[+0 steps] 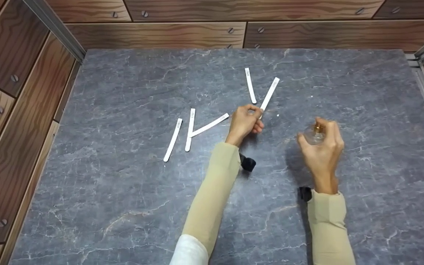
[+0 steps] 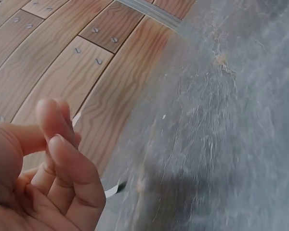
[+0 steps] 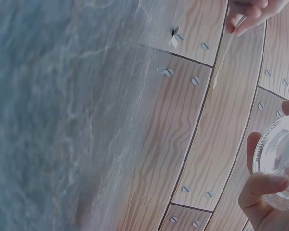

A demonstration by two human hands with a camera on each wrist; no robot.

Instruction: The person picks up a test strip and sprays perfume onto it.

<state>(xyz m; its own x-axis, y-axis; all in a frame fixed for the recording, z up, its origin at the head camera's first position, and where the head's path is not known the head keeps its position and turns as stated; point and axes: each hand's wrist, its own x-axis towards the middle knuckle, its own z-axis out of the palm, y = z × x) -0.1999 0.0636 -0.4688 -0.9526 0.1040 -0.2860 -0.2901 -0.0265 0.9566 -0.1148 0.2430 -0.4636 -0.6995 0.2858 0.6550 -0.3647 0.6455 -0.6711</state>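
Observation:
Between thumb and fingers my left hand pinches one end of a white paper test strip, which slants up and away to the right. The right wrist view catches the strip side-on, raised above the table. My right hand grips a clear glass perfume bottle with a gold-coloured neck, thumb on one side and fingers on the other. In the right wrist view the bottle's ribbed round base faces the camera. The bottle is to the right of the strip, apart from it.
A second white strip lies just beyond my left hand. To the left lie a strip on its own and an upright strip met by a slanting strip. Wood-patterned panels border the grey marbled table.

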